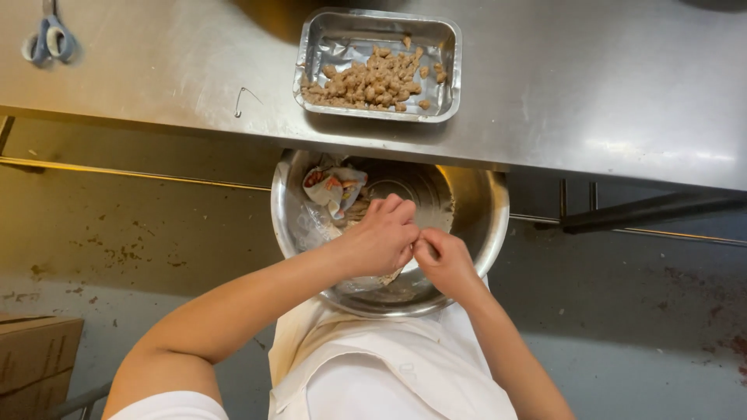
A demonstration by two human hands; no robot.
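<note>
Both hands meet over the steel bowl (pixel 475 225) below the counter edge, left hand (pixel 383 237) and right hand (pixel 443 260) pinching something small and hidden between their fingertips, probably light, soft and crumbly like the brown morsels (pixel 373 82) in the foil tray (pixel 311 70), best pinched gently.

This is a working commercial kitchen — the steel desk (pixel 583 85) with its scuffed, brushed surface says as much. Near its front edge sits a foil tray (pixel 377 66) of small brown food pieces, and a large steel mixing bowl (pixel 475 210) rests below that edge. The person wears a white apron (pixel 373 365), and the grey floor (pixel 117 241) is stained — scissors (pixel 48 39) lie at the desk's far left corner.
</note>
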